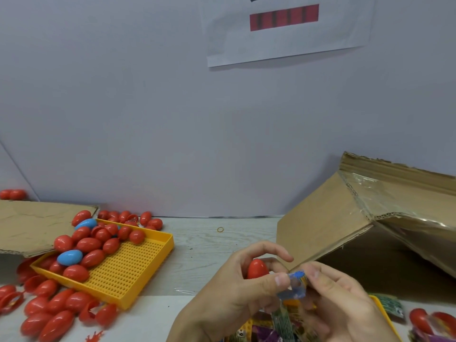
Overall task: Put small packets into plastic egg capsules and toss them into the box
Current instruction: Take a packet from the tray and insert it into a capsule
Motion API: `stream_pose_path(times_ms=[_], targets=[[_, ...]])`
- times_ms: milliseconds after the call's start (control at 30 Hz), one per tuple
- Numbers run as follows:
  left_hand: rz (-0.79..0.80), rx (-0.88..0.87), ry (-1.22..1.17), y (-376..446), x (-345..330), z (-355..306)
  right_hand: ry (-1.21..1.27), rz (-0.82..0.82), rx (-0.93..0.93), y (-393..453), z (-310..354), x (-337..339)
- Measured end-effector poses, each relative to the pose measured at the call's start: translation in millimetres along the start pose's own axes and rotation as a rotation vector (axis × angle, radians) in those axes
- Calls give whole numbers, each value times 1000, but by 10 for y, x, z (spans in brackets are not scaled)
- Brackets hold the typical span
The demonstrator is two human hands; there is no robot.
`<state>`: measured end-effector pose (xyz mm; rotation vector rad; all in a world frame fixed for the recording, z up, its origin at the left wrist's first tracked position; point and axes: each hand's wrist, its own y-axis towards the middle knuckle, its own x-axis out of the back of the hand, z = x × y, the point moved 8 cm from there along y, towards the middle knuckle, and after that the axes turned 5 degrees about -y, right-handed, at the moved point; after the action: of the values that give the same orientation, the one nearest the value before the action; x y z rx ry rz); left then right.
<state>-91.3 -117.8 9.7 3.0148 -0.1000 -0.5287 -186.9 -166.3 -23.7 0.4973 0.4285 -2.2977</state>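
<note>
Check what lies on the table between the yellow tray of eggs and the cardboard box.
In the head view, only a small rubber band lies between the yellow tray and the cardboard box; otherwise bare tabletop.

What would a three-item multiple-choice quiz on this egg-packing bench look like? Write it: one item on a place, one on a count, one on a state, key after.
1. Where is the yellow tray that holds eggs?
A. left of the hands
B. inside the tilted cardboard box
C. on the wall

2. How many blue eggs lie in that tray?
A. none
B. two
C. six

3. What is the left hand doing?
A. lying flat on the table
B. holding a red egg
C. lifting the tray

Key:
1 A, the tray sits far left, while the cardboard box stands on the right.
2 B, two blue eggs show among the red ones.
3 B, its fingers curl round the red egg, while the right hand pinches a small packet beside it.
</note>
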Motion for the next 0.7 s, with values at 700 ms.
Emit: stream_pose_path(times_ms=[700], targets=[[-395, 18, 135, 48, 423, 102, 105, -187, 74, 50, 62, 201]])
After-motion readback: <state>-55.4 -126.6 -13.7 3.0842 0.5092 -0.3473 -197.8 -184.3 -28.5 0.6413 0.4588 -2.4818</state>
